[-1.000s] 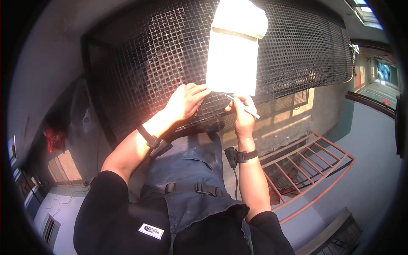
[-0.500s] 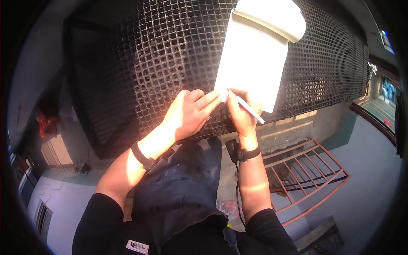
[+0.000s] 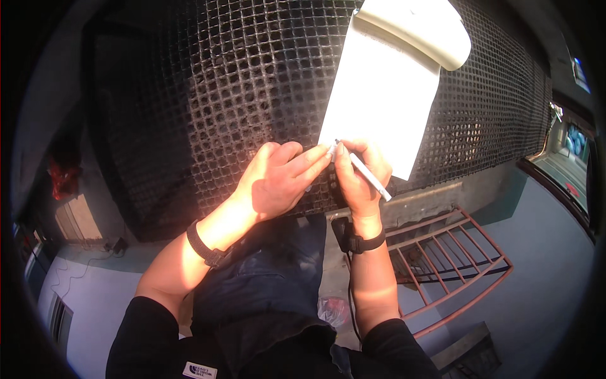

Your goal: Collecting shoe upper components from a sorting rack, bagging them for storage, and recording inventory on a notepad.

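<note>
A white sheet of paper [image 3: 379, 95] lies on black wire mesh, very bright in the sunlight. My right hand [image 3: 363, 177] grips a slim white marker [image 3: 371, 177] at the paper's near edge. Its dark tip points away from me, toward my left fingertips. My left hand [image 3: 278, 177] reaches in from the left with fingers together. Those fingertips meet at the paper's near left corner, around a small pale thing too bright to make out. Across the far end of the paper lies a cream, curved roll-like object [image 3: 420, 28].
The black mesh surface [image 3: 246, 88] stretches wide under the paper. A reddish metal rack [image 3: 451, 265] stands low on the right. Down on the far left are a red bag [image 3: 63, 180] and a board [image 3: 79, 218]. A clear plastic bag [image 3: 332, 311] lies by my legs.
The view has shifted slightly, so the paper and cream object sit a little further right. Both hands remain close together at the paper's near left corner, the marker still in my right.
</note>
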Available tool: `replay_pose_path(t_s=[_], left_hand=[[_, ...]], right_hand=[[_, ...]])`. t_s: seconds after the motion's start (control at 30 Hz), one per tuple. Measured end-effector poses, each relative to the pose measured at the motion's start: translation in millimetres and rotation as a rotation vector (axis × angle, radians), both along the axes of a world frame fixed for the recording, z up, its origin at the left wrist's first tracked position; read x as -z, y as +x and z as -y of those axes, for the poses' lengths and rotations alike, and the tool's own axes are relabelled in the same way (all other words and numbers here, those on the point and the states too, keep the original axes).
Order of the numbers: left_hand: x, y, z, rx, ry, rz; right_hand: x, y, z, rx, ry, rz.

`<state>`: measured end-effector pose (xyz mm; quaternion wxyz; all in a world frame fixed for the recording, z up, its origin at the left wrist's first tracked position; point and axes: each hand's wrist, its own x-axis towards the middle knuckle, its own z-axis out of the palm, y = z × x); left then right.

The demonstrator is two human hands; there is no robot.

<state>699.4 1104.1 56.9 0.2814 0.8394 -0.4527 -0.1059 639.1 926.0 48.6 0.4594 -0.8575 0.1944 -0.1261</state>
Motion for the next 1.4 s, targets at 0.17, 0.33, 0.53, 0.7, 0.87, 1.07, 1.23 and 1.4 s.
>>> replay_pose_path(t_s=[0.17, 0.33, 0.53, 0.7, 0.87, 1.07, 1.23, 1.4], left_hand=[[3.0, -0.1, -0.2, 0.004, -0.008, 0.015], [3.5, 0.0, -0.2, 0.005, -0.007, 0.015], [2.9, -0.1, 0.1, 0.002, -0.002, -0.001], [4.8, -0.1, -0.8, 0.0, -0.009, -0.001], [3.2, 0.1, -0.3, -0.004, -0.01, 0.006], [1.7, 1.0, 1.6, -0.006, -0.018, 0.005], [3.5, 1.0, -0.2, -0.01, -0.015, -0.002], [3.1, 0.8, 1.3, -0.013, -0.011, -0.024]], right_hand=[[-3.0, 2.4, -2.4, 0.014, 0.012, -0.027], [-1.5, 2.6, -1.6, 0.009, -0.014, -0.044], [-3.5, 2.6, -1.5, 0.032, -0.009, -0.047], [-1.8, 0.3, 0.4, 0.034, 0.034, -0.019], [-6.6, 3.4, -0.6, 0.038, -0.002, -0.055], [-5.0, 3.5, 1.4, 0.056, 0.016, -0.053], [-4.4, 4.3, -0.3, 0.064, 0.021, -0.06], [-0.9, 2.2, 2.5, 0.046, 0.037, -0.027]])
